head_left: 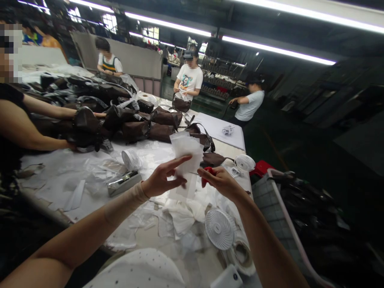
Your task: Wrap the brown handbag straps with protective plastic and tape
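My left hand point(163, 180) pinches a thin white sheet of paper or film point(186, 154) and holds it upright above the table, index finger stretched along it. My right hand point(220, 182) is closed round a small tool with red handles point(207, 173), probably scissors, whose tip meets the sheet's lower edge. Crumpled white scraps point(180, 216) lie on the table right under both hands.
Small white fans point(220, 229) point(131, 159) point(245, 162) stand on the white-covered table point(219, 128). A metal tape dispenser point(123, 183) sits left of my hands. Dark brown bags point(141, 124) are piled further back. A person's arms point(36, 128) handle a bag at left; others work behind.
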Motion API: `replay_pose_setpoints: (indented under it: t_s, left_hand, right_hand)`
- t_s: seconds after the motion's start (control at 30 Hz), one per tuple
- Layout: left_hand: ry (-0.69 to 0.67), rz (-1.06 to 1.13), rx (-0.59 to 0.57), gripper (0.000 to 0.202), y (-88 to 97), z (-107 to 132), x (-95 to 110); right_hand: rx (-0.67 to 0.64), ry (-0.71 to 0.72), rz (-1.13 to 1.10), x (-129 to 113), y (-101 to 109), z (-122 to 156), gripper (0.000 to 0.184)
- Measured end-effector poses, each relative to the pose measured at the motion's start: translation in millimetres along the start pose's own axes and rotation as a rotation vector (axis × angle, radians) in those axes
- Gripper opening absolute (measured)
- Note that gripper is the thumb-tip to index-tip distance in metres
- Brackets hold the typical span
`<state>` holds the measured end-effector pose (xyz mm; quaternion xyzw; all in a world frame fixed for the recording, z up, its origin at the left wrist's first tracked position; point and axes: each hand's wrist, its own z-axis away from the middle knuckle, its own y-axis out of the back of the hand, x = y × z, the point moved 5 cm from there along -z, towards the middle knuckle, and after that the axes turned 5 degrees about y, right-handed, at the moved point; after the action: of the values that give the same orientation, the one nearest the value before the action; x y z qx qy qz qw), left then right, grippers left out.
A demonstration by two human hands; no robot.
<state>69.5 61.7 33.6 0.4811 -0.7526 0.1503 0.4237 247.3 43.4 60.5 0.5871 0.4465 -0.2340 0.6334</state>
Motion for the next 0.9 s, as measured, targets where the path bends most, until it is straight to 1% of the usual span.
replay_pose_setpoints:
  t_s: [0.13,0.4,0.67,0.8,0.9]
  left_hand:
    - [-0.004,-0.006,-0.005,0.065,-0.3,-0.2,1.8]
    - [-0.005,0.003,-0.007,0.065,-2.1,-2.0,1.0]
    - [-0.006,0.026,-0.018,0.065,-5.3,-2.9,2.9]
    - [-0.004,0.013,-0.002,0.065,-4.5,-3.6,4.4]
    - [-0.011,0.000,-0.002,0.066,-4.4,-3.8,5.6]
  right_hand:
    - [0.036,0.028,0.022,-2.6,3.6,0.9,0.056]
    - [0.042,0.018,0.084,-1.0,4.2,1.2,0.055]
    - [0.051,0.046,0.082,-4.9,5.2,0.6,0.055]
    - [0.053,0.051,0.102,-5.0,5.9,0.7,0.055]
    - [0.048,0.029,0.141,-2.9,5.4,0.2,0.055]
